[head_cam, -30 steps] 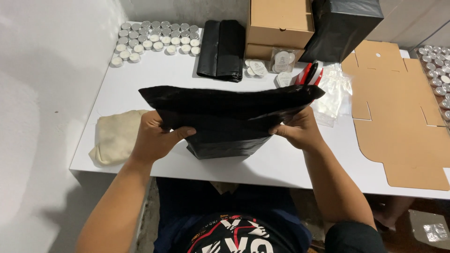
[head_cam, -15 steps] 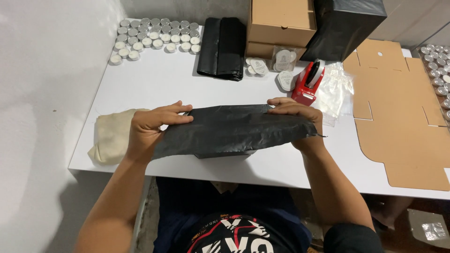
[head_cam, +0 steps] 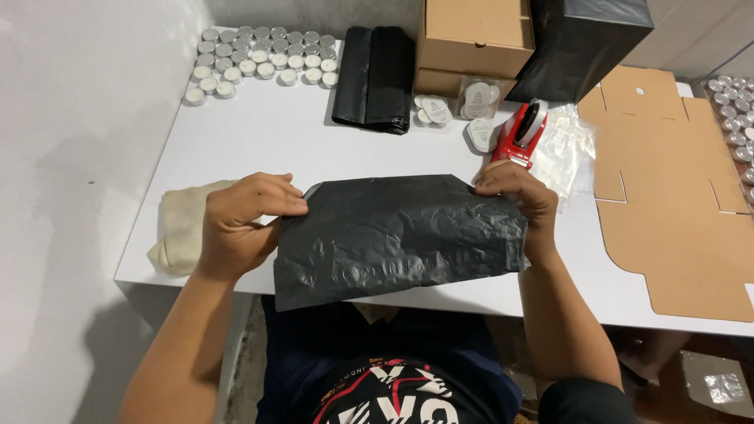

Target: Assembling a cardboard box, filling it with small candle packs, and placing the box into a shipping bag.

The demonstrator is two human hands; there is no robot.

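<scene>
A black plastic bag (head_cam: 400,235) wraps a flat package at the near edge of the white table (head_cam: 259,141). Its loose lower flap hangs over the table edge. My left hand (head_cam: 239,224) grips the bag's left end, fingers over the top corner. At the right end my right hand (head_cam: 518,196) pinches the upper corner. A red tape dispenser (head_cam: 518,132) stands just beyond my right hand.
A cream cloth (head_cam: 182,224) lies left of my left hand. Several tealight candles (head_cam: 259,64) fill the far left; more (head_cam: 734,118) sit at the far right. Folded black bags (head_cam: 373,78), brown boxes (head_cam: 473,43), clear bags (head_cam: 567,153) and flat cardboard (head_cam: 667,196) lie beyond.
The bag-wrapped package was held upright a second ago. It has been tipped toward me and laid flat, with both hands shifting to its top corners and the flap falling over the edge.
</scene>
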